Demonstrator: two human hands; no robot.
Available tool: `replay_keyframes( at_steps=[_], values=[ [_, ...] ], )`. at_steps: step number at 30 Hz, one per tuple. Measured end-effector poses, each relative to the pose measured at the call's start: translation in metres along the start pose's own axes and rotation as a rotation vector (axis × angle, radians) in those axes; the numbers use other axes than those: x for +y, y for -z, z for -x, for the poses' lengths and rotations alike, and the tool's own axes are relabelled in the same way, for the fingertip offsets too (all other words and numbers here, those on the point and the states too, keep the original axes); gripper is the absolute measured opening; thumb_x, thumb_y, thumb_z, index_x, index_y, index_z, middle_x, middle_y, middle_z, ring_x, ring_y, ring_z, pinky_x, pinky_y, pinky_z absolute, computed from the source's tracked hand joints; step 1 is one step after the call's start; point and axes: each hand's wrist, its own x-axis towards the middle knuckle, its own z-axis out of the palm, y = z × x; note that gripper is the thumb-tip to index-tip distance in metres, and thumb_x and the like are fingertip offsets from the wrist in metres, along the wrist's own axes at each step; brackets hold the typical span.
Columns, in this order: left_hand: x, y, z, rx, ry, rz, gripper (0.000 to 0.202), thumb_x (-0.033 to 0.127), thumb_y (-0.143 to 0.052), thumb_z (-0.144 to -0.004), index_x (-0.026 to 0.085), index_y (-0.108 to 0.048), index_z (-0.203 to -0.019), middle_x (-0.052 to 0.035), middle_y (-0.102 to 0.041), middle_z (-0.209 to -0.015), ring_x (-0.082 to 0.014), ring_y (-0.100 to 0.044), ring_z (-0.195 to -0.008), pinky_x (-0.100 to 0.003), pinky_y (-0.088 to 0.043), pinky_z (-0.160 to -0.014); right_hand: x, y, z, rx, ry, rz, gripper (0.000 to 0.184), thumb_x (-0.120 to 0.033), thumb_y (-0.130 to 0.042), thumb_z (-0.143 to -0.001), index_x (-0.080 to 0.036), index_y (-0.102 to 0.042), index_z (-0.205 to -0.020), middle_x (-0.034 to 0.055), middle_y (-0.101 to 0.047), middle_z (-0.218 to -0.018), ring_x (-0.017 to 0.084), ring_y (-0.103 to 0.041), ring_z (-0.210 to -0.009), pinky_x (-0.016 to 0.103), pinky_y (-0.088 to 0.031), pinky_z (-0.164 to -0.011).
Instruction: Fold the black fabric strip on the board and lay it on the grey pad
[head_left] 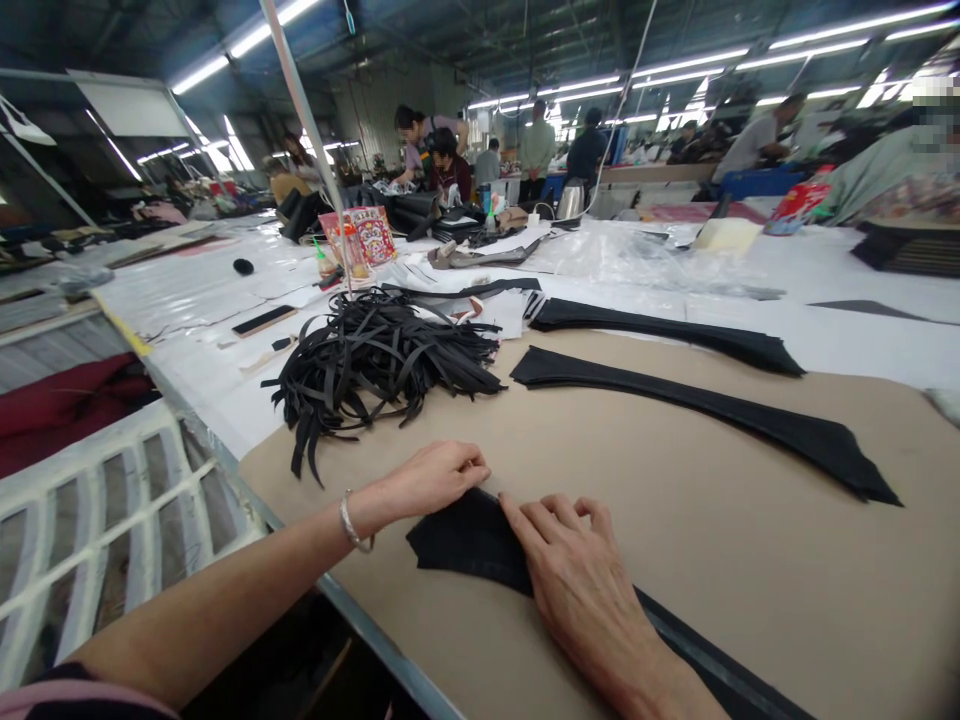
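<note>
A long black fabric piece (465, 535) lies near the front edge of the brown paper-covered table (675, 520). My left hand (427, 478) rests at its far tip with fingers curled and pinched on the edge; a bracelet is on that wrist. My right hand (577, 580) presses flat on the same piece, fingers stretched out and slightly apart. Two more long black curved pieces (697, 405) (660, 328) lie farther back on the table.
A tangled heap of black strips (375, 365) sits just behind my left hand. Beyond are white plastic sheeting (225, 300), a red snack bag (360, 238), a phone (262, 320) and several people working at the far tables. A white plastic crate (97, 520) stands at the left.
</note>
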Motion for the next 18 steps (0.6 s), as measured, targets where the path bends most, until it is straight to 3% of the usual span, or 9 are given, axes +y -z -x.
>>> replay_keyframes(
  at_steps=[2,5,8,12,15,18],
  values=[
    [-0.001,0.000,0.000,-0.056,0.018,0.075,0.025,0.031,-0.058,-0.080,0.015,-0.063,-0.098,-0.0012,-0.062,-0.078,-0.0137,-0.055,-0.069,-0.023,-0.041,-0.061,0.002,-0.001,0.002,-0.001,0.008,-0.008,0.054,-0.003,-0.053,-0.087,-0.019,-0.045,-0.137,0.0034,-0.061,-0.103,0.023,-0.047,-0.098,0.043,-0.027,-0.088],
    [-0.003,-0.003,0.000,-0.094,0.048,0.244,0.048,0.016,-0.067,-0.063,0.014,-0.057,-0.110,-0.0012,-0.061,-0.091,-0.0111,-0.054,-0.070,-0.020,-0.040,-0.057,0.003,-0.002,0.005,0.004,-0.005,-0.042,0.056,-0.003,-0.049,-0.088,-0.020,-0.040,-0.141,0.0043,-0.061,-0.104,0.024,-0.047,-0.097,0.043,-0.028,-0.086],
    [-0.005,-0.008,0.000,-0.090,0.109,0.438,0.060,0.006,-0.062,-0.055,0.013,-0.052,-0.113,0.0042,-0.054,-0.077,-0.0079,-0.046,-0.059,-0.019,-0.030,-0.049,0.004,-0.003,0.006,0.016,-0.076,-0.137,0.058,-0.005,-0.047,-0.089,-0.017,-0.034,-0.144,0.0067,-0.060,-0.107,0.024,-0.048,-0.097,0.042,-0.030,-0.085],
    [-0.003,-0.011,0.002,-0.097,0.137,0.475,0.064,0.004,-0.058,-0.053,0.014,-0.048,-0.116,0.0094,-0.044,-0.062,-0.0081,-0.040,-0.053,-0.019,-0.025,-0.046,0.005,0.000,0.002,0.004,-0.220,-0.282,0.059,-0.012,-0.050,-0.091,-0.011,-0.029,-0.146,0.0113,-0.060,-0.113,0.025,-0.050,-0.100,0.041,-0.032,-0.088],
    [0.001,-0.007,0.004,-0.120,0.145,0.467,0.069,0.004,-0.059,-0.052,0.015,-0.047,-0.118,0.0089,-0.047,-0.065,-0.0081,-0.041,-0.054,-0.019,-0.026,-0.046,0.005,0.006,-0.007,-0.050,-0.308,-0.369,0.039,-0.023,-0.050,-0.097,-0.015,-0.047,-0.134,0.0100,-0.062,-0.113,0.025,-0.053,-0.102,0.041,-0.033,-0.089],
    [0.001,-0.002,0.001,-0.153,0.107,0.420,0.069,0.009,-0.063,-0.056,0.015,-0.047,-0.122,0.0042,-0.056,-0.077,-0.0107,-0.049,-0.062,-0.020,-0.034,-0.051,0.004,0.009,-0.020,-0.091,-0.363,-0.404,0.017,-0.022,-0.048,-0.098,-0.020,-0.062,-0.108,0.0047,-0.066,-0.103,0.023,-0.057,-0.097,0.038,-0.033,-0.084]
  ],
)
